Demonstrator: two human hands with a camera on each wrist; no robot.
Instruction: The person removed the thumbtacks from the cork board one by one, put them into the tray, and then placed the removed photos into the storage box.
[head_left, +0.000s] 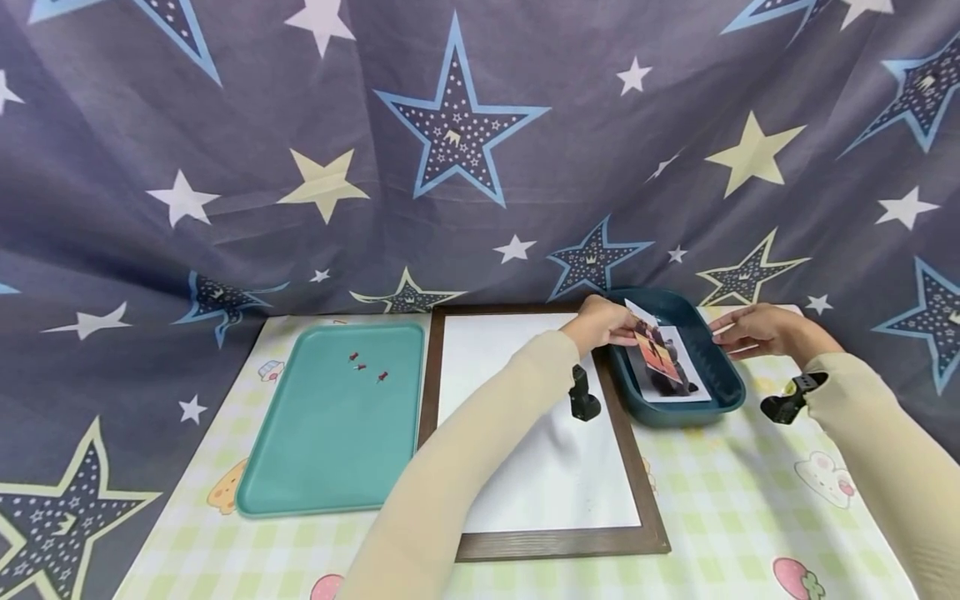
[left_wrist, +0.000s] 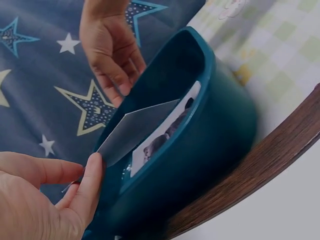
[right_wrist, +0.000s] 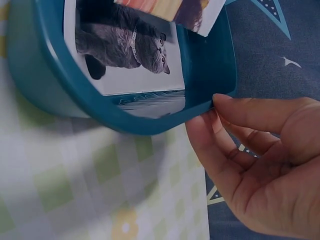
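Observation:
My left hand (head_left: pixel 602 323) pinches a photo card (head_left: pixel 658 354) by its edge, over a dark teal bin (head_left: pixel 731 392). The card's printed side shows orange and dark shapes. In the left wrist view its plain grey back (left_wrist: pixel 135 127) faces the camera, tilted above the bin's floor. Beneath it inside the bin lies a cat photo (right_wrist: pixel 120 45) on white paper, partly covered by the held card. My right hand (head_left: pixel 761 331) is at the bin's right side, its thumb (right_wrist: pixel 225 102) and fingertips right at the outside of the rim, fingers loosely bent.
Left of the bin lies a white board (head_left: pixel 480 358) with a brown wooden frame (head_left: pixel 562 544). Farther left is a green tray (head_left: pixel 330 450) with several red push pins (head_left: pixel 382 377). A checkered cloth (head_left: pixel 720 517) covers the table, and a star-patterned curtain (head_left: pixel 262 108) hangs behind.

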